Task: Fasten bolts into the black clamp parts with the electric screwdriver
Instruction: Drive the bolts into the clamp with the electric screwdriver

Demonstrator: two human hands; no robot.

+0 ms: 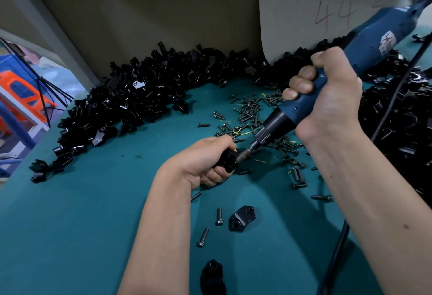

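Nearest the camera, loose clamp halves (pixel 242 218) and bolts (pixel 219 216) lie on the green table (pixel 81 212). Mid-table, left hand (pixel 205 161) curls tight round a black clamp part (pixel 228 160), small, rigid, smooth metal, likely slippery; best held round its body, clear of the bolt hole. Right hand (pixel 327 93) wraps the blue electric screwdriver (pixel 332 77) at its front barrel, bit (pixel 244 153) touching the part. Tool looks heavy, cord (pixel 336 248) trailing. Beyond, a bolt scatter (pixel 252 112), then a heap of black parts (pixel 140 91).

Both forearms bare, no sleeves, gloves or jewellery visible.
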